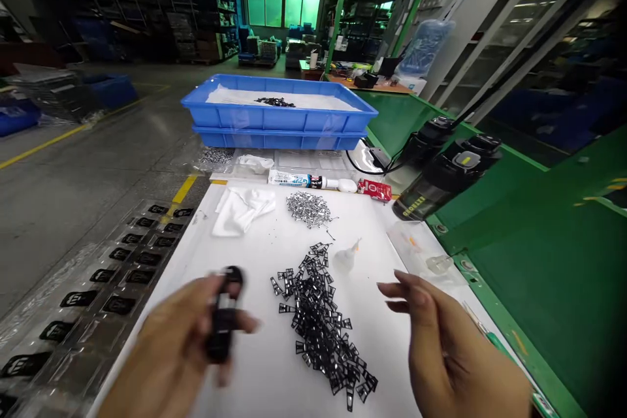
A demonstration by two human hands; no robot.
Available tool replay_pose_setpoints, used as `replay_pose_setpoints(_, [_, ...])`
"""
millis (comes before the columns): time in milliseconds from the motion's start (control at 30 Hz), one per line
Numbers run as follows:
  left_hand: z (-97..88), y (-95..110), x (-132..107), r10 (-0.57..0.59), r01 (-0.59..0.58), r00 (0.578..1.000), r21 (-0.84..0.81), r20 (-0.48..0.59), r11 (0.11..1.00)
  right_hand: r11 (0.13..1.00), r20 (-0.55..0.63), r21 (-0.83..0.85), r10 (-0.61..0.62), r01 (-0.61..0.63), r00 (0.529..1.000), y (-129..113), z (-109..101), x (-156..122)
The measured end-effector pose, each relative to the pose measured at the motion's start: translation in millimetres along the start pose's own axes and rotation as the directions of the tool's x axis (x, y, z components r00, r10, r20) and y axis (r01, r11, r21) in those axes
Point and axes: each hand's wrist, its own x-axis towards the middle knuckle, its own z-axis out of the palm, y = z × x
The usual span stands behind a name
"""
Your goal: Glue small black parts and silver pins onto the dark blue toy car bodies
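Note:
My left hand (171, 339), smeared by motion, grips a black plastic part (223, 323) with a gap in its middle, above the left side of the white tabletop (255, 379). To the right, my right hand (445, 346) hovers with its fingers loosely apart and nothing visible between them. Between the hands lies a heap of small black trapezoid frames (318, 313). Behind that heap sits a pile of tiny shiny metal pieces (308, 209). A small translucent bottle with a thin tip (345, 258) stands beside the black heap, nearest my right hand.
Clear trays (117, 274) with black parts line the left side. A white cloth (245, 209), a glue tube (294, 179) and a red packet (374, 189) lie farther back. Stacked blue bins (279, 121) stand behind. Black bottles (445, 173) stand right, by a green partition (548, 261).

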Motion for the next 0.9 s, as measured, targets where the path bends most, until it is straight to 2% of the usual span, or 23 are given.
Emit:
replay_pose_setpoints(67, [41.5,-17.0,2.2,-0.105,0.118,0.977,-0.063,0.184,0.991,1.0,0.097,0.023,-0.009,0.007,0.995,1.5,17.2,4.5])
replay_pose_setpoints(100, [58.6,-25.3,4.6,-0.12,0.14,0.962,-0.066,0.245,0.988,1.0,0.149,0.024,-0.024,0.021,0.988,2.7,25.9,6.8])
replay_pose_setpoints(133, [72.0,-33.1,7.7,-0.132,0.156,0.95,-0.065,0.281,0.986,0.999,0.19,0.015,-0.033,0.031,0.981,3.8,34.0,8.8])
replay_pose_setpoints(200, [86.8,-45.9,14.8,-0.128,0.147,0.946,-0.041,0.299,0.988,1.0,0.23,-0.01,-0.025,0.028,0.973,4.0,45.3,12.1])
replay_pose_setpoints(267, [88.5,-54.5,22.4,-0.115,0.124,0.946,-0.011,0.304,0.992,1.0,0.222,-0.012,-0.018,0.021,0.975,0.2,47.3,16.1])
replay_pose_setpoints(367, [80.0,-60.6,31.6,-0.088,0.096,0.936,-0.007,0.34,0.995,1.0,0.18,0.013,0.012,-0.015,0.984,-11.8,36.5,33.6])
replay_pose_setpoints(467, [72.2,-62.3,35.4,-0.071,0.105,0.92,-0.069,0.386,0.992,0.985,0.219,0.063,0.144,-0.161,0.965,-22.0,31.3,74.2])
replay_pose_setpoints(533, [69.7,-62.5,35.3,-0.069,0.119,0.908,-0.097,0.413,0.988,0.976,0.301,0.043,0.191,-0.213,0.934,-21.9,42.1,107.0])
replay_pose_setpoints(600, [68.4,-62.8,34.4,-0.075,0.132,0.897,-0.103,0.435,0.986,0.968,0.412,-0.026,0.236,-0.248,0.88,-15.6,63.0,133.4])
replay_pose_setpoints(633, [67.9,-62.9,34.1,-0.078,0.138,0.894,-0.105,0.442,0.985,0.963,0.488,-0.067,0.258,-0.259,0.834,-10.9,74.8,141.9])
replay_pose_setpoints(733, [66.0,-63.5,33.9,-0.091,0.151,0.888,-0.098,0.451,0.984,0.944,0.681,-0.205,0.326,-0.257,0.655,3.7,104.2,148.2])
replay_pose_setpoints(800, [64.6,-63.8,34.3,-0.093,0.151,0.884,-0.093,0.459,0.984,0.938,0.749,-0.273,0.346,-0.213,0.565,11.0,114.0,142.7])
replay_pose_setpoints(900, [63.3,-64.5,34.8,-0.085,0.153,0.875,-0.105,0.478,0.983,0.945,0.796,-0.305,0.321,-0.118,0.514,17.3,117.5,135.8])
